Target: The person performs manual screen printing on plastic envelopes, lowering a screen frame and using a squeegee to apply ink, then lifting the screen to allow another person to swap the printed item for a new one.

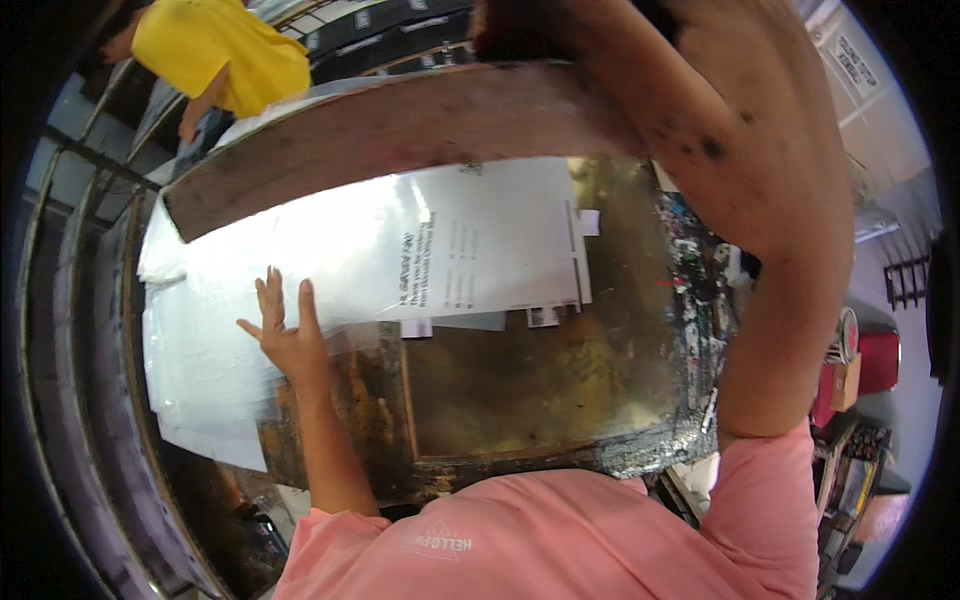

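My left hand [292,345] is open with its fingers spread, over the left part of the translucent plastic sheets [205,350]. It holds nothing; whether the fingertips touch the plastic I cannot tell. A pale sheet with black print [510,240] lies to its right on the worn, brownish tabletop [540,390]. Beyond the sheets, a long brown board [400,130] slants across, hiding their far edge. My right arm [790,250] is raised and bent, its forearm reaching past the top edge. The right hand is out of the picture.
Small white tabs [543,317] sit along the printed sheet's edge. Dried paint crusts the table's right border [695,330]. A person in a yellow shirt [215,55] stands at the far left. Metal racks [75,350] line the left; a red container [880,360] stands right.
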`<state>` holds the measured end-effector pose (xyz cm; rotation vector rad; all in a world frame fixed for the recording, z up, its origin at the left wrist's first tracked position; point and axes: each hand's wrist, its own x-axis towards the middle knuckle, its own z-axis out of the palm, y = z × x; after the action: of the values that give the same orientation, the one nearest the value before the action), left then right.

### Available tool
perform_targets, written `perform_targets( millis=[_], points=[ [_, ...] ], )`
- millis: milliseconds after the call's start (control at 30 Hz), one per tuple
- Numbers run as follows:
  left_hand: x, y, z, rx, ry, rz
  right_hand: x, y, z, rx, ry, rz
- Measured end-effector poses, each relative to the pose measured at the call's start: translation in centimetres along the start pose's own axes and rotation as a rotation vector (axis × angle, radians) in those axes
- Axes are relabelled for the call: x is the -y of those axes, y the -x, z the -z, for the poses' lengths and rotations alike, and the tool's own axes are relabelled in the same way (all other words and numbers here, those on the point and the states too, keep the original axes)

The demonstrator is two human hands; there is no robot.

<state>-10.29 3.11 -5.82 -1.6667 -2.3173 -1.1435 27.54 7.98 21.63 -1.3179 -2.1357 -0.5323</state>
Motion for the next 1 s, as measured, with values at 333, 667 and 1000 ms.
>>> perform_targets(
  millis=[333, 667, 1000],
  points=[
    [-0.2, 1.2, 0.7, 0.173, 0.246, -0.053, 0.7, 1.3, -0.5, -0.022, 0.047, 0.030],
    [-2.6, 2.8, -8.0, 0.139, 0.164, -0.192, 1.2, 2.1, -1.9, -0.178, 0.034, 0.098],
    [-11.8, 9.3, -6.4, 0.680, 0.027, -0.629, 1.6, 0.7, 0.5, 0.054, -0.102, -0.048]
  ],
)
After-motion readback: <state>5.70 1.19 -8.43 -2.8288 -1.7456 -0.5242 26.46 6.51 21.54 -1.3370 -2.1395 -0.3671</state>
